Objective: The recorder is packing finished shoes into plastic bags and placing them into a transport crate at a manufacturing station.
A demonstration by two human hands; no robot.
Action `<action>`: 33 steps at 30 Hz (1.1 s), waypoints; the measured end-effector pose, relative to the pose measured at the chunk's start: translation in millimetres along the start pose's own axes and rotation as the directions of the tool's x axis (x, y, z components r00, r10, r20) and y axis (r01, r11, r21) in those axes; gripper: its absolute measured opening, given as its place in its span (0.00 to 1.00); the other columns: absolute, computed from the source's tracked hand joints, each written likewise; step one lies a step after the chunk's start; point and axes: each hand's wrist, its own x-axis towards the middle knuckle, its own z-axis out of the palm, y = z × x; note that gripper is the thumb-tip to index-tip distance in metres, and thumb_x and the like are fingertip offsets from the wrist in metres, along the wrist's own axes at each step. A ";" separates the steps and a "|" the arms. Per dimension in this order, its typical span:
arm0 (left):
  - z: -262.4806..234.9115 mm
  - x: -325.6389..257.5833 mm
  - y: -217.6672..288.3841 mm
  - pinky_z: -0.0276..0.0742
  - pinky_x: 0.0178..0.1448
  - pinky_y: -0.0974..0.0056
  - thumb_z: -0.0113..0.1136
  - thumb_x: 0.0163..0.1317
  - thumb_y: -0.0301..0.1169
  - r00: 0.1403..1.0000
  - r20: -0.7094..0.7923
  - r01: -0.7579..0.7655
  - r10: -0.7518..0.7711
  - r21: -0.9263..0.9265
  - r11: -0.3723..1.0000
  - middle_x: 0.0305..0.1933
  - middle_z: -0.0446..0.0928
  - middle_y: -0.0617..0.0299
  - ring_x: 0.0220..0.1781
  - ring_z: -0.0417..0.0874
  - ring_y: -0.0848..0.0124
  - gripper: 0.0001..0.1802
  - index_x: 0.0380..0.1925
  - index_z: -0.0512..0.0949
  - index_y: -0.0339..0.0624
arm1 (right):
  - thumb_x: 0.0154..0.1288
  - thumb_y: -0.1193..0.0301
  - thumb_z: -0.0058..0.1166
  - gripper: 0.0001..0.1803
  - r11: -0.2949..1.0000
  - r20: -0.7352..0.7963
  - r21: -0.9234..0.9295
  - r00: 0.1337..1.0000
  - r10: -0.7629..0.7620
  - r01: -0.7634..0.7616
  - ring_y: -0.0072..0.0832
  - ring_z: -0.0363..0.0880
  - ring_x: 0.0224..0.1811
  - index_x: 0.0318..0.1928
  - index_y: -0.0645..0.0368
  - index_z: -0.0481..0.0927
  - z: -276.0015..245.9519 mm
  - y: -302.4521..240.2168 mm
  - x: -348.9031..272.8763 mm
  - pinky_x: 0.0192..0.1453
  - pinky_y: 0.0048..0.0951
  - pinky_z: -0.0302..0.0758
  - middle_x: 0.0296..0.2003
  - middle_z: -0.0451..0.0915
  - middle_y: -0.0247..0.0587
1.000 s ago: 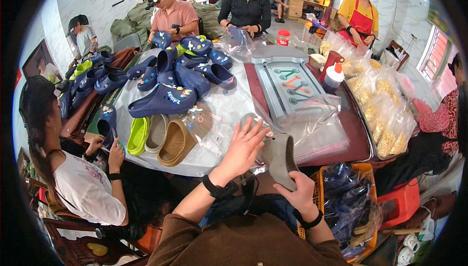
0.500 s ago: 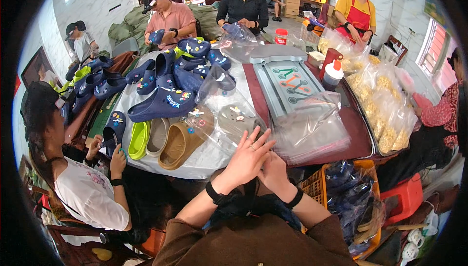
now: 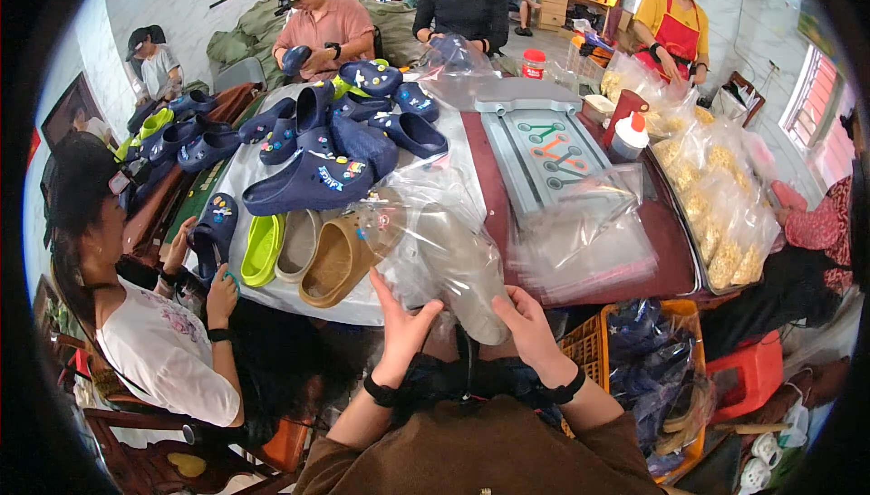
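Note:
A grey clog (image 3: 460,259) in a clear plastic bag (image 3: 412,250) lies slanted at the table's near edge, its closest end toward me. My right hand (image 3: 536,336) grips that end, thumb on top and the other fingers partly hidden below. Left of it is my left hand (image 3: 403,336), thumb and forefinger spread wide beside the bag; its remaining fingers are hard to see. A brown clog (image 3: 337,264) rests just beyond my left fingertips. Next to it are another grey clog (image 3: 297,246) and a lime green clog (image 3: 264,250).
Navy clogs (image 3: 304,189) are heaped behind. To the right are flat clear bags (image 3: 589,255), a grey board (image 3: 526,155), a glue bottle (image 3: 629,140) and a tray of filled bags (image 3: 720,214). An orange crate (image 3: 594,350) stands below right. Co-workers surround the table.
My hands were together over the bag; now they have parted. The bagged grey clog has come nearer and turned lengthwise toward me, with my right hand on its near end.

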 end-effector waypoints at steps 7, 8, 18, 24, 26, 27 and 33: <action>-0.7 -2.9 12.8 0.76 0.66 0.57 0.58 0.74 0.31 0.713 0.591 0.594 -0.377 -0.222 0.773 0.76 0.58 0.42 0.71 0.71 0.59 0.53 0.79 0.26 0.45 | 0.77 0.68 0.54 0.25 0.943 0.155 0.305 0.984 0.087 -0.131 0.21 0.78 0.54 0.68 0.67 0.67 15.1 -15.3 -10.9 0.60 0.27 0.75 0.56 0.78 0.39; 4.5 -7.2 13.1 0.81 0.59 0.58 0.54 0.76 0.30 0.759 0.591 0.518 -0.273 -0.295 0.803 0.71 0.67 0.46 0.65 0.77 0.61 0.49 0.79 0.26 0.46 | 0.77 0.68 0.54 0.25 0.944 0.158 0.302 0.983 0.089 -0.134 0.21 0.78 0.54 0.68 0.67 0.67 16.5 -17.9 -15.6 0.60 0.27 0.75 0.56 0.78 0.39; 7.1 -10.7 24.8 0.80 0.57 0.59 0.53 0.75 0.31 0.397 0.887 0.707 -0.234 -0.133 0.695 0.64 0.75 0.50 0.57 0.83 0.60 0.43 0.80 0.38 0.44 | 0.76 0.70 0.54 0.25 0.992 -0.039 -0.033 0.992 -0.122 0.120 0.19 0.76 0.54 0.67 0.66 0.65 2.8 -4.6 -13.2 0.59 0.25 0.73 0.55 0.77 0.37; -18.5 -14.8 -3.1 0.78 0.61 0.58 0.61 0.71 0.46 0.728 0.627 0.595 -0.278 -0.376 0.711 0.60 0.77 0.48 0.63 0.79 0.62 0.53 0.79 0.35 0.40 | 0.75 0.70 0.56 0.26 0.996 0.094 -0.059 0.994 -0.058 0.064 0.20 0.75 0.55 0.67 0.67 0.66 6.7 3.4 -15.8 0.61 0.25 0.72 0.55 0.77 0.37; -14.2 -18.3 5.0 0.79 0.59 0.60 0.63 0.69 0.39 0.737 0.631 0.503 -0.243 -0.270 0.821 0.62 0.76 0.48 0.61 0.80 0.64 0.55 0.79 0.31 0.41 | 0.75 0.70 0.56 0.27 0.993 0.122 -0.082 0.990 -0.069 0.080 0.19 0.74 0.55 0.67 0.66 0.65 10.3 8.1 -15.2 0.60 0.24 0.72 0.55 0.77 0.35; -9.5 -18.9 11.4 0.79 0.57 0.62 0.66 0.68 0.33 0.740 0.641 0.392 -0.204 -0.164 0.905 0.63 0.74 0.48 0.59 0.80 0.66 0.58 0.79 0.28 0.43 | 0.75 0.70 0.56 0.27 0.997 0.132 -0.056 0.990 -0.053 0.060 0.19 0.74 0.55 0.68 0.66 0.65 11.2 11.9 -14.7 0.60 0.24 0.72 0.55 0.76 0.35; -1.3 -25.2 28.0 0.84 0.51 0.56 0.57 0.69 0.18 0.703 0.677 0.420 -0.219 -0.147 0.895 0.60 0.73 0.50 0.48 0.84 0.65 0.51 0.80 0.34 0.47 | 0.76 0.69 0.54 0.26 0.996 0.119 0.088 0.993 -0.020 0.009 0.19 0.73 0.57 0.68 0.66 0.64 8.3 4.9 -6.7 0.62 0.24 0.71 0.57 0.75 0.36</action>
